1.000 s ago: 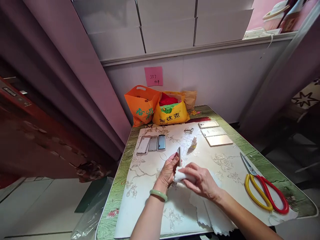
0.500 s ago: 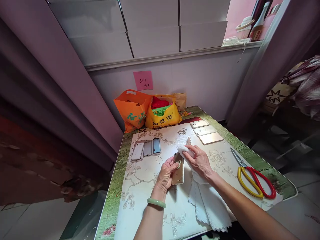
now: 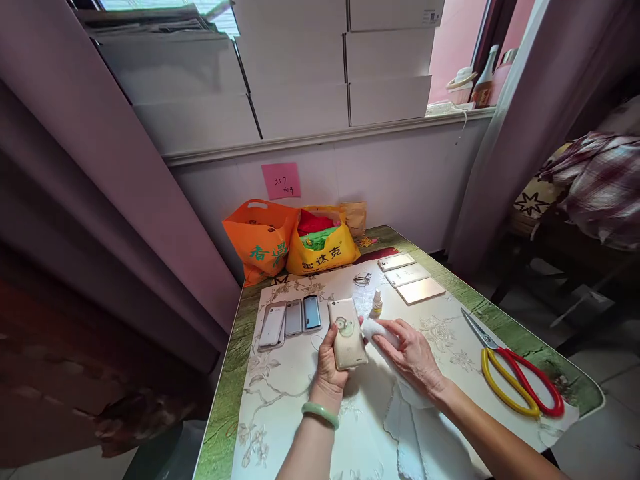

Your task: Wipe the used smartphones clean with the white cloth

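A gold phone (image 3: 350,347) with a ring holder on its back is gripped in my left hand (image 3: 331,365), back side facing up. My right hand (image 3: 414,353) is closed on a white cloth (image 3: 373,328), bunched at the phone's right edge; whether it touches the phone I cannot tell. The cloth trails down under my wrist. Just beyond the cloth stands a small dropper bottle (image 3: 377,305). Another folded white cloth (image 3: 425,433) with a scalloped edge lies below my right forearm.
Several phones (image 3: 311,312) lie in a row at left. More gold phones (image 3: 420,290) rest at back right. Large scissors (image 3: 520,380) with red and yellow handles lie right. An orange bag (image 3: 265,243) and a yellow bag (image 3: 325,253) stand at the back, with a cable (image 3: 363,278) nearer.
The phone has turned so its back shows more fully. My right hand with the cloth has moved down from the phone's top to its right side. The camera view has tilted up.
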A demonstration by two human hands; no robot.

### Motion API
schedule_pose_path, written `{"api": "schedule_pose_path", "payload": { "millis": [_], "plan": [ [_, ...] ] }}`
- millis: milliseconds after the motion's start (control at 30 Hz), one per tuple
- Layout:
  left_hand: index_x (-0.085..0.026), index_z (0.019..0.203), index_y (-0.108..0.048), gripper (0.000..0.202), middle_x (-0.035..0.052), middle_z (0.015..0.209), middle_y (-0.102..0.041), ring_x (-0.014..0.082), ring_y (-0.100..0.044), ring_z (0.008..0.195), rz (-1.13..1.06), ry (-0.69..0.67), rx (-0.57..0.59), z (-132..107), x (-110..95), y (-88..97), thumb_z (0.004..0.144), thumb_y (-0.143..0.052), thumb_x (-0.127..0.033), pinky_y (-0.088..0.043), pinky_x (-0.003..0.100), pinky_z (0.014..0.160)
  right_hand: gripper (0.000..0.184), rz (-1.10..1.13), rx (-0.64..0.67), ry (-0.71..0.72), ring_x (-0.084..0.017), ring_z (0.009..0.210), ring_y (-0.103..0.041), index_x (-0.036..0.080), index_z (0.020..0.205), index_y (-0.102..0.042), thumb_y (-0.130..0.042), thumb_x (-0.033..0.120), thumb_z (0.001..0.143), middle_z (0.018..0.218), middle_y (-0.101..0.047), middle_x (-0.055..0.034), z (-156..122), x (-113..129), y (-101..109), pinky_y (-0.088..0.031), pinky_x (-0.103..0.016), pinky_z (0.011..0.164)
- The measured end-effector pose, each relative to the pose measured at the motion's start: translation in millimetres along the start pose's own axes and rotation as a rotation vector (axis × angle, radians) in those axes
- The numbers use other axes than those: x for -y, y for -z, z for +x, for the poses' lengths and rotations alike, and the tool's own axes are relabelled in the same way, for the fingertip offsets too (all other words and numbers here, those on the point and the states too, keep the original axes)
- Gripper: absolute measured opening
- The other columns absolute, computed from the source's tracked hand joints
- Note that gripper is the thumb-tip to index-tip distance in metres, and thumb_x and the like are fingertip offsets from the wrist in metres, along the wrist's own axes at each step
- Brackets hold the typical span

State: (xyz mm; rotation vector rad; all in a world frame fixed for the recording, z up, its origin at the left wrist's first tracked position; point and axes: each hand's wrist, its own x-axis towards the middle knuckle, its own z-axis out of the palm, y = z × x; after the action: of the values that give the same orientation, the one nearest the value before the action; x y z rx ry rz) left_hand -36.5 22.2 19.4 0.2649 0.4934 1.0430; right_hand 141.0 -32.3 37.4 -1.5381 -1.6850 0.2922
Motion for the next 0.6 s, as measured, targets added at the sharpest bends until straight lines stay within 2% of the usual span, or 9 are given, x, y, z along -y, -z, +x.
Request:
{"api": "schedule_pose_path", "payload": {
  "millis": [133, 233, 367, 500, 533, 600],
  "plan": [
    [-0.013, 0.119, -0.070, 0.049, 0.0151, 0.111, -0.077, 0.0319, -0.069, 0.112, -0.016, 0.003, 0.082, -3, -2, 8.2, 0.087, -0.066, -0.049, -0.054, 0.044, 0.096, 0.028, -0.012, 0.053, 0.114, -0.018, 0.079, -0.070, 0.028, 0.120, -0.068, -0.056, 0.038, 0.097, 0.098, -0.071, -0.0038, -17, 3, -5, -0.054, -0.029, 0.071],
    [-0.011, 0.121, -0.070, 0.050, 0.0155, 0.109, -0.077, 0.0330, -0.069, 0.111, -0.031, 0.007, 0.053, -6, -1, 6.6, 0.088, -0.062, -0.049, -0.053, 0.045, 0.097, 0.030, -0.080, 0.090, 0.288, -0.018, 0.079, -0.069, 0.026, 0.124, -0.065, -0.055, 0.037, 0.098, 0.100, -0.070, -0.0060, -25, 17, -7, -0.053, -0.027, 0.070],
    [-0.012, 0.118, -0.070, 0.047, 0.0137, 0.105, -0.078, 0.0306, -0.071, 0.106, -0.021, 0.041, 0.012, -10, 2, 2.0, 0.088, -0.062, -0.047, -0.053, 0.043, 0.098, 0.025, -0.224, 0.171, 0.489, -0.016, 0.070, -0.063, 0.028, 0.117, -0.068, -0.051, 0.036, 0.102, 0.094, -0.070, -0.0054, -26, 39, -10, -0.047, -0.027, 0.063],
    [-0.009, 0.119, -0.069, 0.056, 0.0159, 0.107, -0.077, 0.0320, -0.069, 0.109, 0.011, 0.094, 0.102, -12, 4, 1.0, 0.086, -0.065, -0.054, -0.053, 0.043, 0.098, 0.023, -0.210, 0.160, 0.458, -0.017, 0.068, -0.063, 0.027, 0.112, -0.070, -0.053, 0.036, 0.100, 0.092, -0.069, -0.0058, -17, 43, -11, -0.045, -0.027, 0.061],
    [-0.009, 0.120, -0.069, 0.057, 0.0162, 0.108, -0.076, 0.0321, -0.069, 0.110, 0.009, 0.096, 0.114, -12, 4, 1.3, 0.086, -0.066, -0.055, -0.052, 0.042, 0.098, 0.025, -0.167, 0.162, 0.413, -0.017, 0.069, -0.064, 0.027, 0.116, -0.069, -0.056, 0.037, 0.098, 0.094, -0.070, -0.0057, -13, 43, -10, -0.046, -0.027, 0.062],
    [-0.011, 0.120, -0.069, 0.054, 0.0142, 0.109, -0.076, 0.0303, -0.070, 0.108, -0.010, 0.064, 0.092, -13, 5, 2.0, 0.086, -0.067, -0.053, -0.053, 0.040, 0.098, 0.043, -0.038, 0.197, 0.288, -0.018, 0.072, -0.066, 0.027, 0.134, -0.060, -0.061, 0.040, 0.093, 0.096, -0.070, -0.0046, -7, 42, -7, -0.047, -0.026, 0.064]
  ]
}}
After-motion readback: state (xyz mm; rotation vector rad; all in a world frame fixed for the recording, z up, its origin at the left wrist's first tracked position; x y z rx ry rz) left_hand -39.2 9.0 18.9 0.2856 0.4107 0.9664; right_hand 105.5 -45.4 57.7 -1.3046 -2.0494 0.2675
